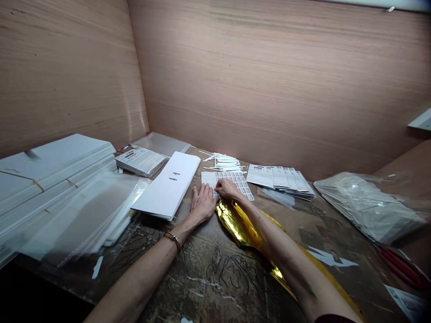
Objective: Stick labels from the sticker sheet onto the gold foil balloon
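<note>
At far left stand white card stacks, with clear sleeves beside them. Next is a white folded stack, lying aslant, its near end just left of my left forearm.

My left hand is palm down, fingers extended and slightly spread, not curled around anything. Its fingertips reach the near left part of the label sheet; its thumb lies close to the upper end of the gold foil piece. Whether that thumb presses the foil, I cannot tell.

The label sheet lies flat beyond and between my hands, its printed rows extending rightward past my right knuckles. White sticks lie just behind it.

My right hand is over the left-middle of the sheet, fingers bent and drawn together, almost no gap showing. The fingertips are hidden; I cannot confirm a hold on a label.

Governing relation: the foil's upper end sits directly on the near side of both hands, where they almost meet. Its long axis runs diagonally from there, down and right toward my body, passing beneath my right forearm. The left thumb and right fingertips are about equally near that end; the right arm alone overlies the length.

Farther right are printed cards, a filled plastic bag and red-handled scissors, all clear of my hands.
</note>
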{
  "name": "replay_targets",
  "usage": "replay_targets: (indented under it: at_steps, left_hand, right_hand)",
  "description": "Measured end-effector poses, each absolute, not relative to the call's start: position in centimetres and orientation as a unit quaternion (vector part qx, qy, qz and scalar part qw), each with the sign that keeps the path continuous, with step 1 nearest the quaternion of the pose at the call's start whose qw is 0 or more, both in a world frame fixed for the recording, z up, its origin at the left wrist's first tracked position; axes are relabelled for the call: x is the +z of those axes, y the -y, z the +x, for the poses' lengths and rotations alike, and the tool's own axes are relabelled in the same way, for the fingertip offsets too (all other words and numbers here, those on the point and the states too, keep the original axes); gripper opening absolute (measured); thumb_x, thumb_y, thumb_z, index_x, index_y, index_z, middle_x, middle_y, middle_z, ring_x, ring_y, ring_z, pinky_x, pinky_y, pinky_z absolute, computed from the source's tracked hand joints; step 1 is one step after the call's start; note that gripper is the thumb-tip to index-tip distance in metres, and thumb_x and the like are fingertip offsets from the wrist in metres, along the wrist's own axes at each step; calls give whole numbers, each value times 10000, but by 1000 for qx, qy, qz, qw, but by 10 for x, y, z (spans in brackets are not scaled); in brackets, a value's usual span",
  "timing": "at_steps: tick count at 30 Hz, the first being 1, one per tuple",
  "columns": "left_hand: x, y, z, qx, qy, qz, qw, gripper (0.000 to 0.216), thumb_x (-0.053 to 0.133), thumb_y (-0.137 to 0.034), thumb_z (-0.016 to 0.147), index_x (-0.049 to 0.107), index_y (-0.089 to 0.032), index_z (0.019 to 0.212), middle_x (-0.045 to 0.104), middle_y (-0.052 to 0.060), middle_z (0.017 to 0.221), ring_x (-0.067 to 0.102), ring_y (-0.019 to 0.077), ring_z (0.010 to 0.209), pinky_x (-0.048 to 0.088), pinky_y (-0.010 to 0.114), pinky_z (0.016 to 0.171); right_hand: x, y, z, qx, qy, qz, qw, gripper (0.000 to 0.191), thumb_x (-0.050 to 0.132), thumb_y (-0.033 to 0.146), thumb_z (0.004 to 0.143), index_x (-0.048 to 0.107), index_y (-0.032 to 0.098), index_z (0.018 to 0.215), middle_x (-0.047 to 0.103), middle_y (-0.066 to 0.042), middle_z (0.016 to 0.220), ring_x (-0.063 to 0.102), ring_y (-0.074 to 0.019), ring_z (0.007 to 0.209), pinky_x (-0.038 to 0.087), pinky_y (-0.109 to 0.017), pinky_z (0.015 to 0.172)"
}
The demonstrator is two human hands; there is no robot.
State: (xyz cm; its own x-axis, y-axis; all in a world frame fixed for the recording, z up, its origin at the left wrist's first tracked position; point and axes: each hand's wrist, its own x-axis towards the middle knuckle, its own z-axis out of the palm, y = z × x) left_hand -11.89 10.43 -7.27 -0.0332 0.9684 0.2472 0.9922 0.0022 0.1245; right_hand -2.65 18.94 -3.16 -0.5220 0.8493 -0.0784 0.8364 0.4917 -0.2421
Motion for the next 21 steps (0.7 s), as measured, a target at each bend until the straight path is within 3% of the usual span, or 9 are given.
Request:
replay_targets:
  at_steps: [9,17,21]
  left_hand:
    - [-73,-104,-119,-135,707,-693,44,459,238,-328,805,402,-79,1155,351,141,1244,234,254,1176,105,490,949]
    - [-74,-105,-119,-135,708,-692,35,455,258,-340,799,413,-85,1142,351,139,1245,226,254,1179,116,479,949]
    - [-74,-105,-119,-135,709,-691,37,457,256,-341,801,423,-71,1130,358,143,1239,242,255,1171,118,482,946]
  right_hand:
    - [-38,-190,-26,83,910,-403,54,200,415,122,671,525,161,835,581,-60,802,504,-143,732,313,-212,591]
    - [-25,-188,-18,176,878,-429,115,221,424,152,670,497,147,878,568,-41,785,482,-115,693,337,-191,585]
    - [-21,-189,-13,164,880,-432,113,229,439,166,669,545,141,871,581,-50,804,497,-120,727,341,-193,617]
